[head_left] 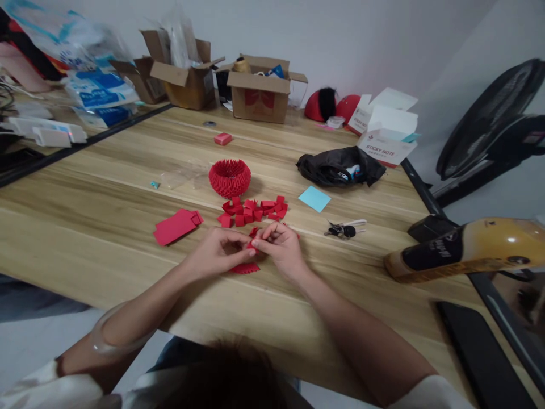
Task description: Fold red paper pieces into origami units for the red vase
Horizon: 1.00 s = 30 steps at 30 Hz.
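Observation:
Between the fingertips of my left hand (221, 250) and my right hand (279, 245) is a small red paper piece (251, 245), pinched by both and partly covered by the fingers. Just under my left fingers lies a red strip with a notched edge (247, 268), partly hidden. Beyond my hands several folded red paper pieces (258, 211) are scattered in a loose pile. Behind them stands a round red bowl (230, 179) built from many folded paper units. To the left of my left hand rests a stack of flat red paper slips (176, 226).
A blue paper square (314, 199), keys (343, 229) and a black bag (340, 166) lie to the right. A yellow-capped bottle (460, 250) and a black phone (481, 352) are at the right edge. Cardboard boxes (259, 102) and a small red block (222, 138) sit farther back.

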### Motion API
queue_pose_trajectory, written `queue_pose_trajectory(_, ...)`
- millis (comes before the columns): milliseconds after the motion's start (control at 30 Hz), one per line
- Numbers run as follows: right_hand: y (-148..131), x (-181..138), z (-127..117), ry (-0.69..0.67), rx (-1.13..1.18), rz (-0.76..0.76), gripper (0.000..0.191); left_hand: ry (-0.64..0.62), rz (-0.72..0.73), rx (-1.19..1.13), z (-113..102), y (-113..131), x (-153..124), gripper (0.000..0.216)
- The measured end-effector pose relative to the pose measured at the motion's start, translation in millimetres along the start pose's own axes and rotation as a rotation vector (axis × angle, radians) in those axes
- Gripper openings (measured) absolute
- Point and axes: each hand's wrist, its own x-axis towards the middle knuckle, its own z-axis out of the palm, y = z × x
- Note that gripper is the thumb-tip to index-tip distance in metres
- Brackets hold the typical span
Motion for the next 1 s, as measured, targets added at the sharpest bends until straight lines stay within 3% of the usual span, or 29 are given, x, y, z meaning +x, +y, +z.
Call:
queue_pose_trajectory(133,-0.4,0.2,0.4,0.043,-0.064,-0.04,0.023,0.078,-0.095,-0.108,-0.1,-1.7,0.9,0.022)
queue_pose_trajectory(333,-3.0,-0.5,2.2,0.074,-0.202,0.021,0.016,0.269,-0.073,-0.168,-2.2,-1.5,4.5,0.02)
queue_pose_trajectory(700,0.7,-2.6,2.8,0.047,-0.271,-0.014,0.012,0.308,-0.023,-0.21,1.7,-4.4,4.8,0.021)
queue_pose_trajectory(1000,-1.8,-5.2,5.4,0.062,-0.24,-0.038,0.007,0.207,-0.057,-0.212,-2.5,2.9,3.6,0.015)
